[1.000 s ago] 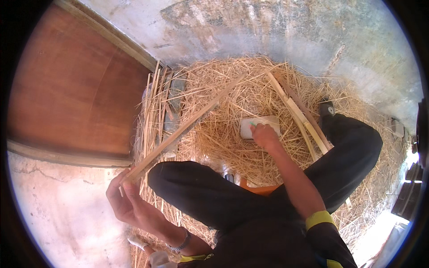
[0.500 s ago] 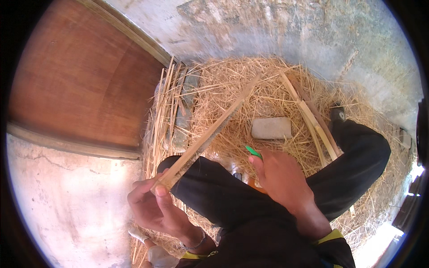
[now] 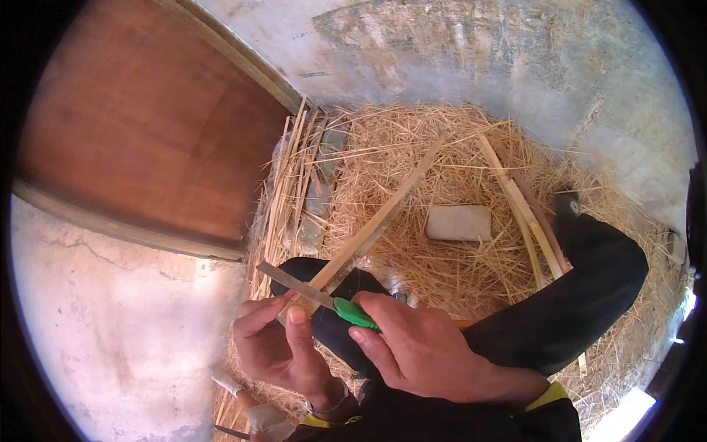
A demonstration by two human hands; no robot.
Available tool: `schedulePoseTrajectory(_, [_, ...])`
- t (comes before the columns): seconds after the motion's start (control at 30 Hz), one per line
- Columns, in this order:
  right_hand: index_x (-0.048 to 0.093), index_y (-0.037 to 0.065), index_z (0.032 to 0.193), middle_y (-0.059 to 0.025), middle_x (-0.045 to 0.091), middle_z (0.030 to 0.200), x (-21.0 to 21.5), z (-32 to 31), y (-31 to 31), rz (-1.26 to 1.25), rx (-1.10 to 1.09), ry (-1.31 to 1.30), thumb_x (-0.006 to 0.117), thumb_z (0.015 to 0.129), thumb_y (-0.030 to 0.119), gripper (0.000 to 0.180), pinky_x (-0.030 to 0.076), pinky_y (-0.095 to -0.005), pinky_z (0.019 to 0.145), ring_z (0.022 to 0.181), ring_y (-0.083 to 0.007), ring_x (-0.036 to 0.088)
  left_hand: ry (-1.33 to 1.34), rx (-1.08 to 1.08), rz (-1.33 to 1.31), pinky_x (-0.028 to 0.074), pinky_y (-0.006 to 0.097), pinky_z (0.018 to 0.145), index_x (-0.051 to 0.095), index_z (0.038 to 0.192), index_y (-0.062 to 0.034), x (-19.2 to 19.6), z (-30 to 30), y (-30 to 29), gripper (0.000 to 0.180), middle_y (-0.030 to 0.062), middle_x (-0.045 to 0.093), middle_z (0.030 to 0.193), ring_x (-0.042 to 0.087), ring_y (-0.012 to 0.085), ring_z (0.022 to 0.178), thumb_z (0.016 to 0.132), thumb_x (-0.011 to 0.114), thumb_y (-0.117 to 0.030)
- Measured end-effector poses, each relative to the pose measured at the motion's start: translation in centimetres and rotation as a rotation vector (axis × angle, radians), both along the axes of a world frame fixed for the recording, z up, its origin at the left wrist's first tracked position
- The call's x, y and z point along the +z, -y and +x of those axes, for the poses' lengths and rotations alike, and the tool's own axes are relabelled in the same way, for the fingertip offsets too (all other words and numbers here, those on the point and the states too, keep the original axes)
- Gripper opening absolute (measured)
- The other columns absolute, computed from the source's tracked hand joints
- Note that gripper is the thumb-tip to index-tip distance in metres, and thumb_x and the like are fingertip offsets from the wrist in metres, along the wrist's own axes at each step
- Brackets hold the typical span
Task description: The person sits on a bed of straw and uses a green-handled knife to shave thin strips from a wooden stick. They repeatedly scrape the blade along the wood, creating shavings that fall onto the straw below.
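Note:
My left hand (image 3: pixel 283 350) pinches the near end of a long split bamboo strip (image 3: pixel 390 210) between thumb and fingers. The strip slants away from me to the upper right, over the straw. My right hand (image 3: pixel 420 342) is closed round the green handle of a knife (image 3: pixel 355 313). The knife's flat, dull blade (image 3: pixel 294 283) lies across the strip just beyond my left fingertips and sticks out past it on the left. My right palm hides part of the handle.
Straw and shavings (image 3: pixel 398 169) cover the floor before me. A pale brick (image 3: pixel 459 222) lies there, with bamboo strips (image 3: pixel 532 217) to its right and a bundle of thin slats (image 3: pixel 283 184) by the brown door (image 3: pixel 147 125). Another person's partly covered hand (image 3: pixel 247 401) shows at lower left.
My right hand has moved left and brought the knife onto the bamboo strip near my left fingers. A dark blade-like piece has appeared beside the other person's hand.

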State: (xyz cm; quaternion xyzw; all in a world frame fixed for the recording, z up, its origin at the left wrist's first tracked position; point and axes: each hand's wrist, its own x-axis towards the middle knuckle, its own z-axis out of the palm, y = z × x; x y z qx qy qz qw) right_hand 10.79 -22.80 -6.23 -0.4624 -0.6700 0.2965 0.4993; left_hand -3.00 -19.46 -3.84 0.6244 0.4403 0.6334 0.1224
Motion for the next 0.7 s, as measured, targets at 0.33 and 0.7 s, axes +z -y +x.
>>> schedulePoseTrajectory(0.33, [0.046, 0.005, 0.086, -0.0091, 0.051, 0.056, -1.5, -0.2, -0.7, -0.059, -0.139, 0.156, 0.054, 0.092, 0.029, 0.026, 0.044, -0.0368, 0.035, 0.041, -0.0272, 0.055, 0.035, 0.071, 0.018, 0.048, 0.027, 0.072, 0.053, 0.092, 0.0051, -0.1, 1.5, 0.0, 0.018, 0.0129, 0.054, 0.079, 0.056, 0.0185, 0.075, 0.082, 0.063, -0.006])
schedulePoseTrajectory(0.7, [0.048, 0.004, 0.087, -0.0132, 0.056, 0.057, -2.7, 0.9, -2.0, -0.128, -0.240, 0.205, 0.054, 0.092, 0.028, 0.025, 0.044, -0.0392, 0.038, 0.044, -0.0297, 0.057, 0.017, 0.057, 0.039, 0.046, 0.025, 0.068, 0.053, 0.090, 0.0046, -0.5, 0.9, -0.3, 0.021, 0.0140, 0.056, 0.077, 0.052, 0.0174, 0.072, 0.082, 0.065, -0.010])
